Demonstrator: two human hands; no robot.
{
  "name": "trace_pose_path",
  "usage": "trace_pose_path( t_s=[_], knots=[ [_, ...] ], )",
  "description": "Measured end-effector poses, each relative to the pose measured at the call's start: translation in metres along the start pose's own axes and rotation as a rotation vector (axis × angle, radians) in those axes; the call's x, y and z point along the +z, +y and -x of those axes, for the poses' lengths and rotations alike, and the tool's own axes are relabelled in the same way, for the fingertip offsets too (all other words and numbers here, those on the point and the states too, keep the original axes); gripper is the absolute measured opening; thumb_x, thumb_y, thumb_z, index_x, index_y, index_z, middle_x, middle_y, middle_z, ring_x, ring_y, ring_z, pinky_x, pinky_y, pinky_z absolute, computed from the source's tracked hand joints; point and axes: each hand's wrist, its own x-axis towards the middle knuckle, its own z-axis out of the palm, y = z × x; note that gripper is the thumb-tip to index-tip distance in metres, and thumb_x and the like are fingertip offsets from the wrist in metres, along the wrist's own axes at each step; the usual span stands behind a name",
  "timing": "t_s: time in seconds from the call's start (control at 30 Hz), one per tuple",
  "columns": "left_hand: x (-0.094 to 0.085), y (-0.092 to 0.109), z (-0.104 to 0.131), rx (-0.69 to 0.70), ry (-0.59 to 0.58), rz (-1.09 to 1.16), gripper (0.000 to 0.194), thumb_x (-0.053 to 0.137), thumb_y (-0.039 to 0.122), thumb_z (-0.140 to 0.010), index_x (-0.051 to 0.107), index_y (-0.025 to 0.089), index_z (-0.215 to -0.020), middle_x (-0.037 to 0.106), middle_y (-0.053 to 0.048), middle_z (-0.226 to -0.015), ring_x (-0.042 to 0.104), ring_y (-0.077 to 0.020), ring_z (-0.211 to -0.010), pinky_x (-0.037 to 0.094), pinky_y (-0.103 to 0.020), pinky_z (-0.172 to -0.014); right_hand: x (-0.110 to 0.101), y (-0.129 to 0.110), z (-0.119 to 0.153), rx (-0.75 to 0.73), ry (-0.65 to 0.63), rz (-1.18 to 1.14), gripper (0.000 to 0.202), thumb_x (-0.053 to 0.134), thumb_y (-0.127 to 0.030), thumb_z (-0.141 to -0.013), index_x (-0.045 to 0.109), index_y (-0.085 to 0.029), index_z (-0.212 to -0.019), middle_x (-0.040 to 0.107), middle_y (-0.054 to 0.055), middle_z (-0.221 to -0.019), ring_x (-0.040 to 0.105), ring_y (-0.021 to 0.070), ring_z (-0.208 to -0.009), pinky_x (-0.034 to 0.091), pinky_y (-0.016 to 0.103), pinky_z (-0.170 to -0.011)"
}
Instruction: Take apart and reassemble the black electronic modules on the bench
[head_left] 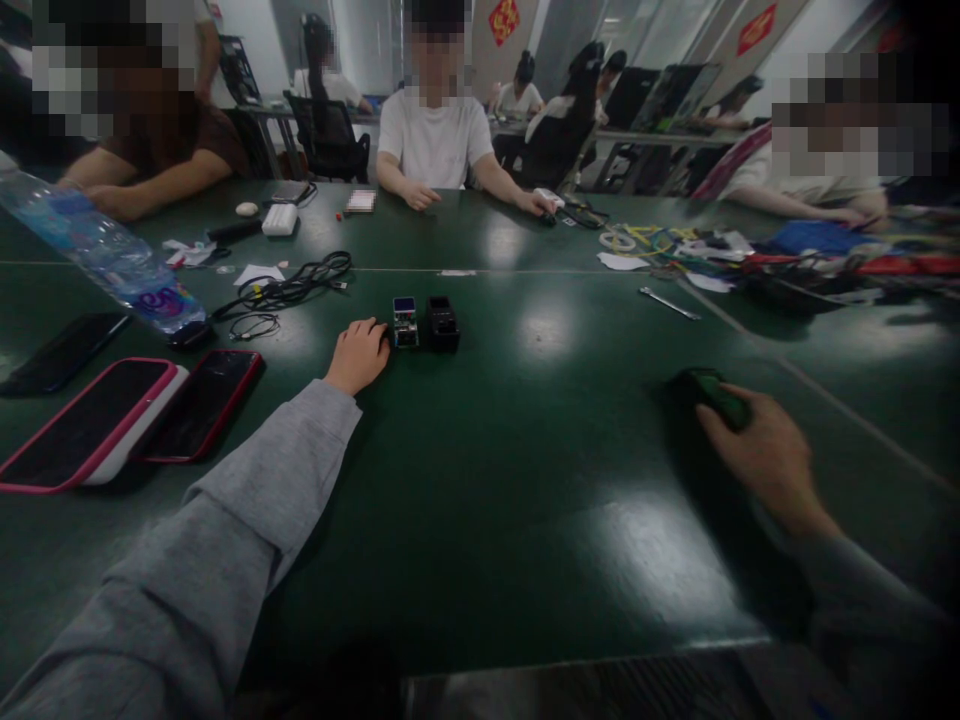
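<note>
My left hand (360, 356) rests palm down on the green table, fingers loosely bent and slightly apart, with no held thing visible. Just right of its fingertips stands a small device with a bare circuit board (406, 324) and a little screen on top. Beside that is a small black plastic case (442, 324) with an open-looking front. Farther right, my right hand (769, 455) is closed around a dark green, blocky object (716, 396), held above the table. Motion blur hides its exact kind, and some fingers are out of sight behind it.
Phones (202, 405) and a tilted plastic bottle (112, 255) are at left, near a coiled black cable (300, 280). A wrench (669, 303) lies at right, before a heap of wires (675, 245). Across the table (480, 480) sits a person in a white shirt (435, 140).
</note>
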Motion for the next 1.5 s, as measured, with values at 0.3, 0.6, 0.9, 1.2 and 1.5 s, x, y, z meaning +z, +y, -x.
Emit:
trace_pose_path(
  t_s=[0.3,0.6,0.9,1.2,1.5],
  knots=[
    [-0.002,0.003,0.0,-0.007,0.004,-0.023,0.042,0.04,0.028,-0.101,0.06,0.012,-0.134,0.057,-0.017,-0.144,0.05,-0.0322,-0.133,0.045,-0.049,-0.109,0.067,-0.28,0.03,-0.918,-0.454,-0.413,0.051,0.058,-0.04,-0.099,0.047,-0.025,-0.146,0.047,0.013,-0.148,0.045,0.0308,-0.136,0.046,0.054,-0.109],
    [-0.005,0.007,0.001,-0.01,-0.009,-0.025,0.042,0.04,0.026,-0.1,0.059,0.011,-0.135,0.056,-0.017,-0.144,0.049,-0.0327,-0.134,0.044,-0.049,-0.109,0.088,-0.296,0.013,-0.784,-0.412,-0.619,0.043,0.041,-0.051,-0.105,0.05,-0.032,-0.143,0.047,0.008,-0.145,0.041,0.0268,-0.137,0.041,0.051,-0.113],
    [-0.004,0.005,0.001,-0.004,-0.011,-0.038,0.042,0.04,0.027,-0.101,0.058,0.012,-0.135,0.056,-0.016,-0.145,0.049,-0.0309,-0.134,0.045,-0.049,-0.109,0.117,-0.284,-0.005,-0.627,-0.408,-0.462,0.053,0.039,-0.052,-0.105,0.031,-0.033,-0.154,0.03,0.005,-0.164,0.029,0.0311,-0.148,0.035,0.06,-0.114],
    [-0.005,0.005,0.001,-0.007,-0.022,-0.024,0.042,0.041,0.026,-0.1,0.057,0.012,-0.136,0.055,-0.017,-0.145,0.049,-0.0317,-0.134,0.045,-0.051,-0.109,0.114,-0.284,-0.009,-0.554,-0.202,-0.414,0.023,0.054,-0.038,-0.098,0.056,-0.022,-0.114,0.057,0.014,-0.119,0.055,0.0346,-0.11,0.052,0.057,-0.089],
    [-0.005,0.006,0.001,-0.009,-0.013,-0.022,0.042,0.041,0.026,-0.1,0.058,0.011,-0.136,0.055,-0.017,-0.145,0.049,-0.0324,-0.134,0.044,-0.051,-0.11,0.119,-0.277,-0.013,-0.349,-0.107,-0.638,0.018,0.055,-0.037,-0.095,0.052,-0.022,-0.105,0.056,0.01,-0.106,0.058,0.0251,-0.096,0.053,0.043,-0.082]
  ],
)
